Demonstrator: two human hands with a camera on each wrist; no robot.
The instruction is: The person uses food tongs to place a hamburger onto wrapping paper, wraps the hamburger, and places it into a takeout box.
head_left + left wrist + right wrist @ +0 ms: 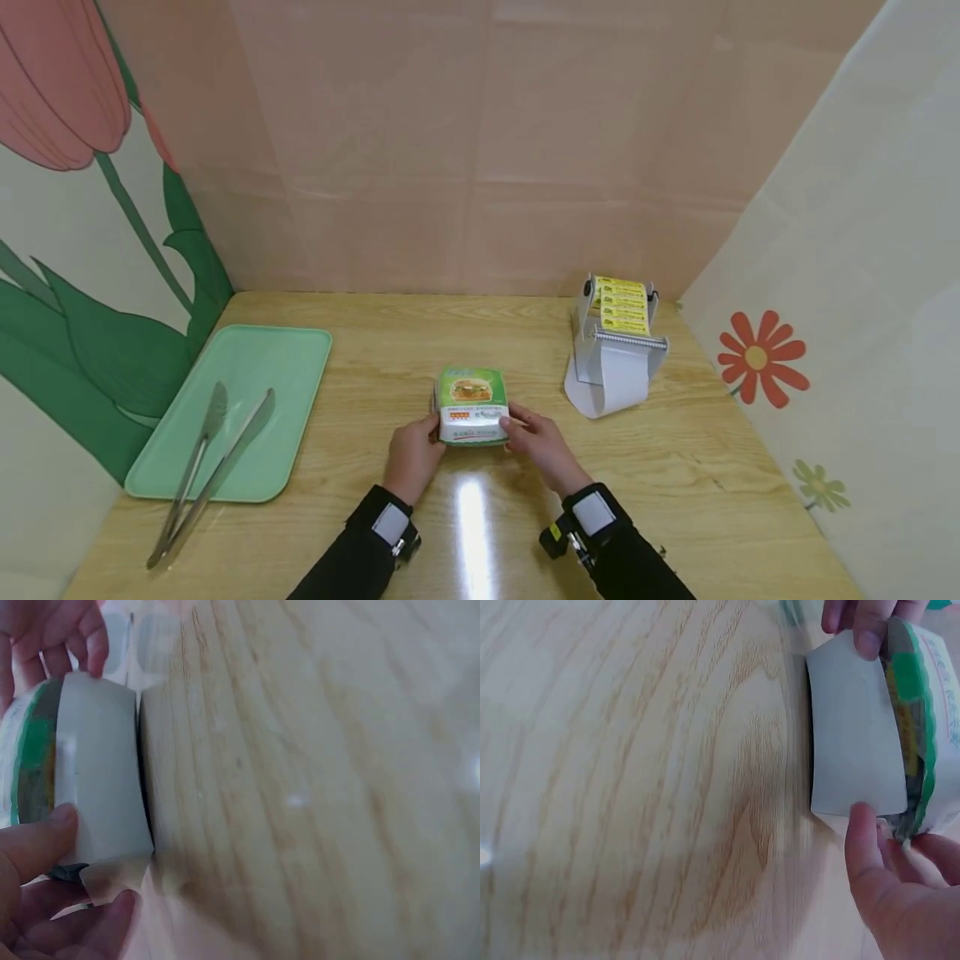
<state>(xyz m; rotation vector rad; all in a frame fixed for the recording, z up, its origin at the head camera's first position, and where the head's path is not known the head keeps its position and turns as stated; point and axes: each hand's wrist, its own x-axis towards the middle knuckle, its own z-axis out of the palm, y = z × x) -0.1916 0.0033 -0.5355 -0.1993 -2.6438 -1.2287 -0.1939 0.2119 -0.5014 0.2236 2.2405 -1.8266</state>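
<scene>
A green-and-white burger box with a burger picture on its lid stands on the wooden table, between both hands. My left hand grips its left side; in the left wrist view the thumb lies against the white front panel. On the opposite side my right hand holds the box by its corner, one fingertip at the panel's edge in the right wrist view. A gap shows between this panel and the green scalloped lid edge, with something yellow and grey inside.
To the left lies a mint-green tray with metal tongs resting across it, their joined end over the near edge. A label dispenser with yellow labels and a hanging white backing strip stands at the back right.
</scene>
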